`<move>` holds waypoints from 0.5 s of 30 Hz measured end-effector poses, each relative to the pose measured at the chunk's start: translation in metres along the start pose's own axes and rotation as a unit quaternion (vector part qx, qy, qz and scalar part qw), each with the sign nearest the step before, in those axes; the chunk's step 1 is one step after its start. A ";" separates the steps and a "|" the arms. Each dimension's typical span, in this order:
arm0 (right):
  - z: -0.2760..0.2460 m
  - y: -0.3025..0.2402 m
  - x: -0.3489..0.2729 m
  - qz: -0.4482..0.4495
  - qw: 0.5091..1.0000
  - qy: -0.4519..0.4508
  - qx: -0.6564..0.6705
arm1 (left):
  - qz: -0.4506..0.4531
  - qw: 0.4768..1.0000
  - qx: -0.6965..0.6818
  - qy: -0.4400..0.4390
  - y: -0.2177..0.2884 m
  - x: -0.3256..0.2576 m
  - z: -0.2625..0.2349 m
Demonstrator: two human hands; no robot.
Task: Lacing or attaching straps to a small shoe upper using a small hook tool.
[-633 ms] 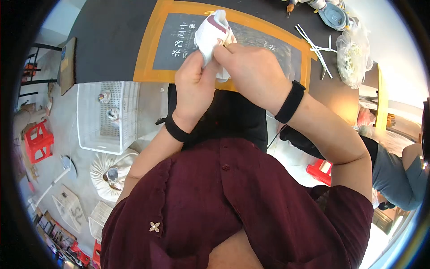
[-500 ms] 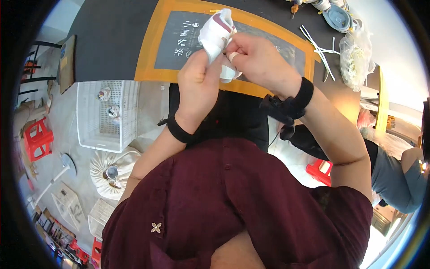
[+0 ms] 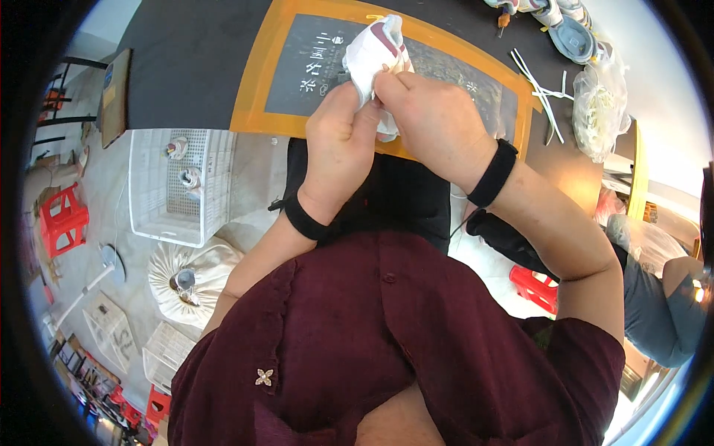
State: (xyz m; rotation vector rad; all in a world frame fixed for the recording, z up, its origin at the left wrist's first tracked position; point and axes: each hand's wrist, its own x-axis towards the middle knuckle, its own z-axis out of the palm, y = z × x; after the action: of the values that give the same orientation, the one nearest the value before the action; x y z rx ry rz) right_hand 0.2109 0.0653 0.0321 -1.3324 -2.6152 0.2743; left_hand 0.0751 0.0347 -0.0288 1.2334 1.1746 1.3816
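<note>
A white shoe (image 3: 370,61) with maroon panels is held up over a dark, printed mat bordered with orange-yellow tape (image 3: 253,82). Its toe-to-heel details are partly hidden by my fingers. My left hand (image 3: 338,145) grips the near part of the shoe, thumb pressed along its side. My right hand (image 3: 440,123) is closed against the right side of the shoe, fingertips pinched at its opening edge. Whether a lace or only the shoe's edge lies in that pinch is hidden. Both hands almost touch each other.
White strips (image 3: 549,97) lie on the table (image 3: 182,63), beside a clear plastic bag (image 3: 597,111). More shoes (image 3: 573,41) stand at the far right near a small wooden-handled tool (image 3: 504,18). Below left are a white crate (image 3: 178,239) and a cloth sack (image 3: 219,260). Another person (image 3: 654,312) sits right.
My right hand has turned, its back now facing up, and its fingers have closed in nearer the left hand. The view has shifted slightly; the shoe stays in my hands.
</note>
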 end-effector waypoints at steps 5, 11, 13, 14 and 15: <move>0.006 0.007 0.007 0.237 0.890 -0.034 0.387 | 0.060 0.996 0.068 -0.008 -0.015 -0.001 0.001; 0.011 0.004 0.004 0.155 0.964 0.043 0.213 | 0.066 0.995 0.074 0.011 -0.004 0.006 0.003; -0.001 -0.005 -0.002 0.140 0.987 -0.006 0.072 | 0.070 0.995 0.064 0.007 -0.007 0.006 0.004; -0.012 -0.013 -0.008 0.139 0.988 -0.002 0.069 | 0.074 0.996 0.058 0.005 -0.007 0.005 0.002; -0.023 -0.018 -0.016 0.111 0.993 -0.033 0.016 | 0.076 0.995 0.060 0.005 -0.009 0.007 0.000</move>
State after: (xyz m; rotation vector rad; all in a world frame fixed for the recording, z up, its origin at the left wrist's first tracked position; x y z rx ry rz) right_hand 0.2123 0.0438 0.0574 -1.6312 -2.5039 0.3973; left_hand 0.0747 0.0425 -0.0371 1.4269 1.2061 1.4466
